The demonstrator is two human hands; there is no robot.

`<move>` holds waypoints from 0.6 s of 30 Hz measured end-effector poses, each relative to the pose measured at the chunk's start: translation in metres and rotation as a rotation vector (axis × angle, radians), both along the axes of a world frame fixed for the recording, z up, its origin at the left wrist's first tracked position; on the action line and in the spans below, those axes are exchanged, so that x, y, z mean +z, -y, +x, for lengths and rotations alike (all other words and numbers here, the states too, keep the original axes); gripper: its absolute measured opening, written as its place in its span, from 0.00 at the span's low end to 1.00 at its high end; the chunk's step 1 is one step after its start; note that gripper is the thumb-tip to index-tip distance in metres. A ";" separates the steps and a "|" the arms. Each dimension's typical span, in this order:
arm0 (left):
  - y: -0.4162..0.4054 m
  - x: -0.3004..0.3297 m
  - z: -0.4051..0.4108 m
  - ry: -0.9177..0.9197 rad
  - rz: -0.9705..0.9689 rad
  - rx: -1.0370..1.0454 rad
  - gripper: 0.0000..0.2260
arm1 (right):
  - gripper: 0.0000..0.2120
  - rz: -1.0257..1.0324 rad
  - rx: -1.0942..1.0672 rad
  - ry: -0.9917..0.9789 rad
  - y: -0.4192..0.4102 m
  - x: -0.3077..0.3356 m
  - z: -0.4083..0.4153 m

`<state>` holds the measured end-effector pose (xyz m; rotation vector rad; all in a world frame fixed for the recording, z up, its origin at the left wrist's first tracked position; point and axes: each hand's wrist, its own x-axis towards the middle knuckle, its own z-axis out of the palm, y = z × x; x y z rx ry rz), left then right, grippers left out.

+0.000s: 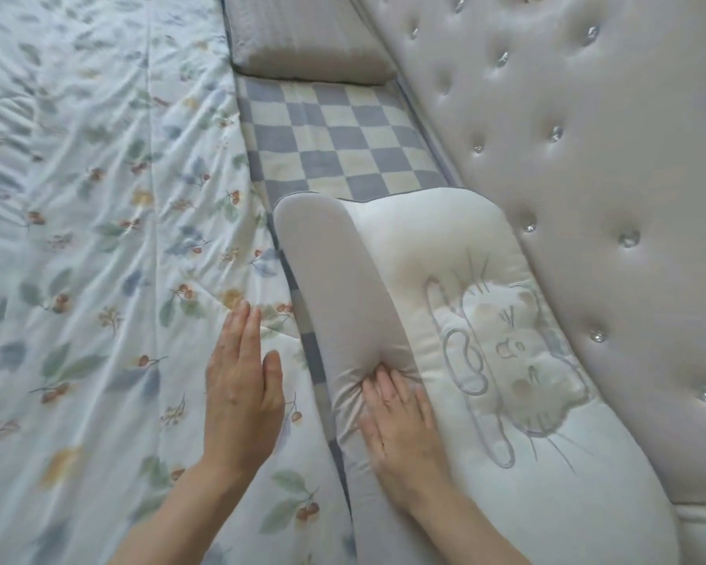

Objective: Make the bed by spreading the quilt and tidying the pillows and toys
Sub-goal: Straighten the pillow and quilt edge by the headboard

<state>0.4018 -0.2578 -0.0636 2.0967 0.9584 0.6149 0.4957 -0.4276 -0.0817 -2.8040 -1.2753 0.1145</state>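
Observation:
A pale quilt point(98, 238) printed with leaves and berries lies spread over the left of the bed, still wrinkled. A cream and grey pillow point(437, 263) with an embroidered cat lies beside the tufted headboard. My right hand point(400, 426) presses down on the pillow's grey roll, and the cloth puckers at its fingertips. My left hand point(241, 385) is flat with straight fingers over the quilt's edge next to the pillow. A second, grey pillow point(302, 38) lies farther along the headboard.
The padded headboard point(587, 157) with crystal buttons runs along the right. A blue and cream chequered sheet point(335, 136) shows between the two pillows and in a narrow strip between quilt and pillow.

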 end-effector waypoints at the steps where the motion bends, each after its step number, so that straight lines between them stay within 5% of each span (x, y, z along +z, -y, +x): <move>1: 0.000 0.001 0.000 0.003 -0.008 -0.004 0.30 | 0.24 0.104 0.015 0.007 -0.008 0.018 0.005; 5: -0.011 0.002 0.007 0.033 0.017 0.043 0.29 | 0.24 0.619 0.085 0.169 -0.074 0.089 0.050; 7: -0.012 -0.003 0.013 0.044 0.053 0.062 0.28 | 0.26 0.690 0.046 0.228 -0.105 0.097 0.064; 11: -0.015 -0.016 0.024 0.046 0.087 0.073 0.27 | 0.26 -0.070 0.225 -0.051 -0.123 0.022 0.088; 13: -0.022 -0.019 0.030 0.043 0.082 0.103 0.28 | 0.24 -0.126 0.289 -0.101 -0.140 0.027 0.114; 15: -0.025 -0.020 0.045 0.021 0.093 0.104 0.28 | 0.23 0.213 0.269 -0.037 -0.157 0.072 0.139; 17: -0.027 -0.021 0.070 0.022 0.140 0.089 0.26 | 0.24 0.649 0.214 0.287 -0.162 0.104 0.169; 18: -0.029 -0.021 0.087 0.026 0.164 0.094 0.24 | 0.25 0.711 0.166 0.367 -0.162 0.100 0.191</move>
